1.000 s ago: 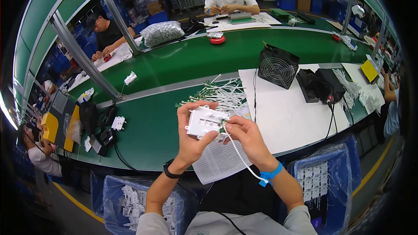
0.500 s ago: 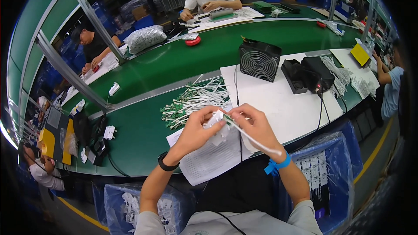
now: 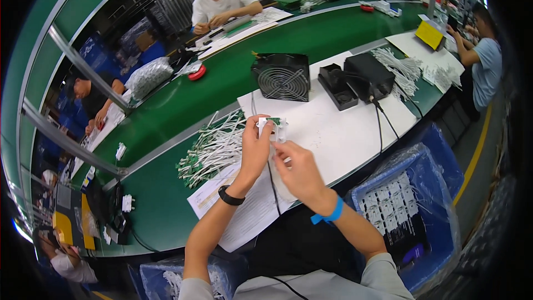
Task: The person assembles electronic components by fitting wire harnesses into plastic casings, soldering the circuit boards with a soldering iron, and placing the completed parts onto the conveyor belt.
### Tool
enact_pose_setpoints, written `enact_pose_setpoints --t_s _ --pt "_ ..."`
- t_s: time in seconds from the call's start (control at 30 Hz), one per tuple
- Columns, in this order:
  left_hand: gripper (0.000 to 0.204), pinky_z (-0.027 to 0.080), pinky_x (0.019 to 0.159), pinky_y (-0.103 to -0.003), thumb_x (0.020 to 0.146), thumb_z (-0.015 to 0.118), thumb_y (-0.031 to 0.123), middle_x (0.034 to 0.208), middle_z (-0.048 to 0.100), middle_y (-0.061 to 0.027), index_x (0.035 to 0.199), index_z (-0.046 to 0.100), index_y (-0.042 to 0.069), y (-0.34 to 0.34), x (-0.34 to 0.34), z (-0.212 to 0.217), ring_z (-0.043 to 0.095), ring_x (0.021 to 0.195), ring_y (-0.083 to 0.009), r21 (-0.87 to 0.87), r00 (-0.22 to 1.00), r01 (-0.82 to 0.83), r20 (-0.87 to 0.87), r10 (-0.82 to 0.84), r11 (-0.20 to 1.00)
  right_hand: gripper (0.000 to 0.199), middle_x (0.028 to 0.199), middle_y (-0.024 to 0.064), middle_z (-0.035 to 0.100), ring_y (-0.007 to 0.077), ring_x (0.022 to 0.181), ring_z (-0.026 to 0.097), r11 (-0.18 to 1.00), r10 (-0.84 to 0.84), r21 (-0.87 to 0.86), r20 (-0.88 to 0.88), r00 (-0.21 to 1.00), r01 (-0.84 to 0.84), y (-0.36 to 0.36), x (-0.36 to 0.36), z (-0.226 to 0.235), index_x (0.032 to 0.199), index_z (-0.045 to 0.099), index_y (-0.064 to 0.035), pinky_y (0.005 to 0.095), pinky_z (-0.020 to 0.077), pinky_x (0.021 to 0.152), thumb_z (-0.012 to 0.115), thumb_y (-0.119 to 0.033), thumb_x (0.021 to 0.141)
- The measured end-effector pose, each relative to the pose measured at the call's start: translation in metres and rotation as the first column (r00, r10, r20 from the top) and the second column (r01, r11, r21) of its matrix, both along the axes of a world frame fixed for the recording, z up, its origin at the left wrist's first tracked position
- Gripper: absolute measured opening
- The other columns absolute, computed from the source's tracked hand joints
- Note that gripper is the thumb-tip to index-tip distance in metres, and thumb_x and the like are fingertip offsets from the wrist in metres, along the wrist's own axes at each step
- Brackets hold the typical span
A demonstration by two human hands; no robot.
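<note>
Only one view is given, taken from a camera worn on the head. It is pointed downward and forward, over the white sheet (image 3: 344, 128) on the green bench (image 3: 166, 200). The forearms are seen entering from the lower edge, and the left hand (image 3: 256, 147) and right hand (image 3: 300, 169) are seen close, near the middle. Straight edges are bent strongly toward the rim by the wide lens. No second view is provided, so nothing is shared.

**Both hands raised together**

My left hand (image 3: 256, 147) is lifted, fingers curled and pinched shut at the tips, black band on the wrist. My right hand (image 3: 300, 171) sits just below and beside it, fingers bent inward, blue band on the wrist. Both forearms are bare.
</note>
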State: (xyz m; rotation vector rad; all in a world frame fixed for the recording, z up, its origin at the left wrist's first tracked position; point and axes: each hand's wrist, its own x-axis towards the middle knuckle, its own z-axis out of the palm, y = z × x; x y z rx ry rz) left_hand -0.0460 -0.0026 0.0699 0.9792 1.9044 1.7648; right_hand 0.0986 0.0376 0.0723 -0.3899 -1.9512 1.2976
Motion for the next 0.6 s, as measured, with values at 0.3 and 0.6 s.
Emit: enact_pose_setpoints --t_s 0.3,0.6 --pt "0.052 0.051 0.075 -0.024 0.093 0.067 0.005 0.103 0.069 -0.0114 0.141 0.053 -0.008 0.031 0.011 -0.023 0.062 0.084 -0.011 -0.121 0.949 0.301 0.14 -0.284 0.946 0.023 0.092 0.016 0.073 0.0226 0.082 0.072 0.979 0.125 -0.172 0.058 0.99 -0.113 0.035 0.016 -0.032 0.111 0.069 0.0078 0.033 0.057 0.071 0.068 -0.004 0.091" --pt "0.069 0.056 0.076 -0.027 0.091 0.071 0.001 0.111 0.071 -0.0148 0.151 0.039 -0.007 0.037 0.003 -0.034 0.068 0.092 -0.0145 -0.049 0.812 0.464 0.422 -0.403 0.884 0.02 0.089 0.0198 0.074 0.0288 0.077 0.072 0.992 0.127 -0.016 0.236 0.964 -0.127 0.05 0.023 -0.022 0.101 0.073 0.0051 0.0346 0.0555 0.074 0.07 -0.012 0.091"
